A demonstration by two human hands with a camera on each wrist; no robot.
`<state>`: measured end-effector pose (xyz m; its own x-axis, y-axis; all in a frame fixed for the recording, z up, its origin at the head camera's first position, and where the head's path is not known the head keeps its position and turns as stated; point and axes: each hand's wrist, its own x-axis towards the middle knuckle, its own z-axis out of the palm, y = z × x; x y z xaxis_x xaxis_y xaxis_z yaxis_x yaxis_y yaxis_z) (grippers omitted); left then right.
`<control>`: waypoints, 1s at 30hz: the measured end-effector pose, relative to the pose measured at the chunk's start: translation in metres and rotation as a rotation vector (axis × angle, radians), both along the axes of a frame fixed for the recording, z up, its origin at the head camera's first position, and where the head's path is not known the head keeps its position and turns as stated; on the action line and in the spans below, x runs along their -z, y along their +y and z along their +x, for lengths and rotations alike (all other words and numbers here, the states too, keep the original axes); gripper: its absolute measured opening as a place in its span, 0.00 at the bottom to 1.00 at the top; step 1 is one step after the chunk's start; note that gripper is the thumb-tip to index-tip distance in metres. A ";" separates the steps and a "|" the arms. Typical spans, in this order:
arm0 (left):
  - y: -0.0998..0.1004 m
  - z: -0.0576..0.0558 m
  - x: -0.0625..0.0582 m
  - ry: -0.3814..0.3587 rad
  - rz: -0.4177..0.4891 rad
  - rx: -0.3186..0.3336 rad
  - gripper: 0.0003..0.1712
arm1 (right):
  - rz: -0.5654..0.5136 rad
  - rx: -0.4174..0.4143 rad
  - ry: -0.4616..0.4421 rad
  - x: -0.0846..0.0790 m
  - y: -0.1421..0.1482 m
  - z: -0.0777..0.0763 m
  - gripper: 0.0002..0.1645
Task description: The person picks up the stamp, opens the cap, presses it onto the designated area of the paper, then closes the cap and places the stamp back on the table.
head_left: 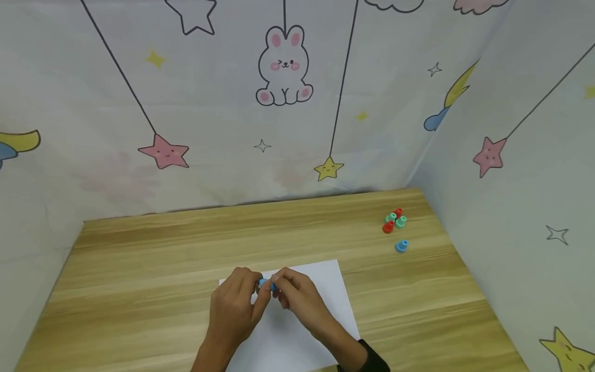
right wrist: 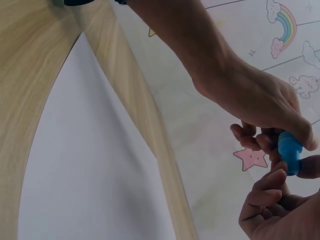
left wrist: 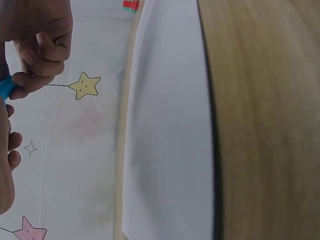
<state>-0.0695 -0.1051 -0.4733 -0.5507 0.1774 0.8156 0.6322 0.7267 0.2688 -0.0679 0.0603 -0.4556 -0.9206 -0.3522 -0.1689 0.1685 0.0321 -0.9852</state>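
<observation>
Above a white sheet of paper (head_left: 297, 330), both hands meet around a small blue toy stamp (right wrist: 290, 147), or a piece shaped like one, wide at one end and narrow at the other. My left hand (head_left: 237, 305) grips its wide end between thumb and fingers. My right hand (head_left: 302, 299) pinches the narrow end with thumb and fingertips. In the left wrist view only a bit of the blue stamp (left wrist: 6, 88) shows at the left edge. Fingers hide much of it in the head view.
Toward the table's back right stands a cluster of red and green pieces (head_left: 395, 221) of similar shape. A single blue piece (head_left: 402, 246) is just in front of them. Cloth walls with cartoon prints (head_left: 283, 129) border the wooden table (head_left: 139, 289) behind and at the sides.
</observation>
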 end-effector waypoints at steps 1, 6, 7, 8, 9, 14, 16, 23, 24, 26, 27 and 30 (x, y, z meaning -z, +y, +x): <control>0.001 0.000 0.001 0.018 0.004 0.010 0.22 | 0.006 -0.007 -0.001 0.001 -0.002 0.000 0.19; 0.008 -0.006 -0.002 0.131 0.036 0.049 0.21 | 0.086 -0.011 0.070 0.006 -0.010 -0.001 0.32; 0.009 -0.008 -0.004 0.145 0.042 0.049 0.21 | 0.107 -0.011 0.091 0.006 -0.013 -0.002 0.34; 0.009 -0.010 -0.006 0.157 0.048 0.047 0.21 | 0.129 -0.011 0.113 0.006 -0.015 -0.004 0.36; 0.009 -0.012 -0.008 0.164 0.055 0.045 0.20 | 0.145 -0.011 0.132 0.005 -0.017 -0.005 0.37; 0.006 -0.020 -0.016 0.215 0.096 0.020 0.21 | 0.186 0.004 0.223 0.000 -0.027 -0.011 0.38; 0.005 -0.022 -0.018 0.230 0.111 0.005 0.21 | 0.180 0.017 0.253 -0.001 -0.030 -0.013 0.37; 0.008 -0.025 -0.025 0.214 0.175 -0.019 0.23 | 0.163 0.086 0.382 -0.006 -0.038 -0.013 0.37; 0.008 -0.024 -0.026 0.207 0.184 -0.021 0.23 | 0.164 0.101 0.397 -0.007 -0.038 -0.012 0.37; 0.010 -0.023 -0.026 0.194 0.206 -0.021 0.22 | 0.167 0.128 0.426 -0.008 -0.039 -0.011 0.37; 0.011 -0.022 -0.026 0.186 0.216 -0.022 0.22 | 0.167 0.139 0.436 -0.008 -0.039 -0.010 0.36; 0.012 -0.018 -0.023 0.154 0.247 -0.024 0.21 | 0.160 0.159 0.468 -0.007 -0.040 -0.007 0.36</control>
<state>-0.0874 -0.0926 -0.4500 -0.4183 -0.0486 0.9070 0.6628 0.6664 0.3414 -0.0745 0.0203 -0.4485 -0.9503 -0.2057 0.2338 -0.2744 0.1980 -0.9410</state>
